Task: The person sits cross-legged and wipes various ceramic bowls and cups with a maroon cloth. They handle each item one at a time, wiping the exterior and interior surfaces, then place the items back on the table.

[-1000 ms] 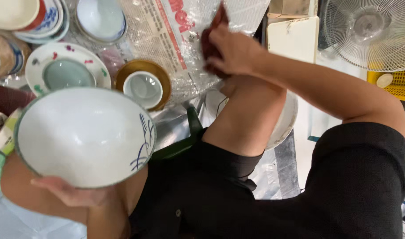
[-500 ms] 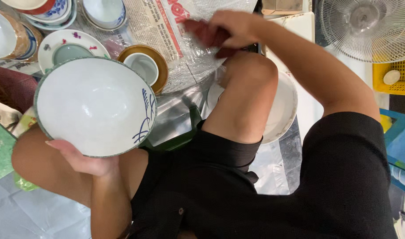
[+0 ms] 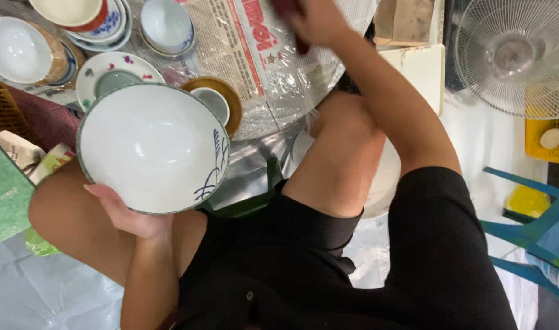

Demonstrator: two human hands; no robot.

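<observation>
White bowl [image 3: 151, 146] has a blue plant sketch; saucer [image 3: 221, 98] is ochre; fan [image 3: 517, 55] white; chair [image 3: 536, 226] blue.

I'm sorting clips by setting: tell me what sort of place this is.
Probably an informal floor workspace where crockery is packed or sold: stacked bowls on plastic-covered newspaper, a large white bowl in the left hand, an electric fan nearby.

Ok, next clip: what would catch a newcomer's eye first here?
The large white bowl with a blue plant motif and green rim, held up at centre left by the left hand. Then the right hand at the top edge, reaching over plastic-covered newspaper, gripping something dark. Stacked bowls and plates crowd the top left.
</observation>
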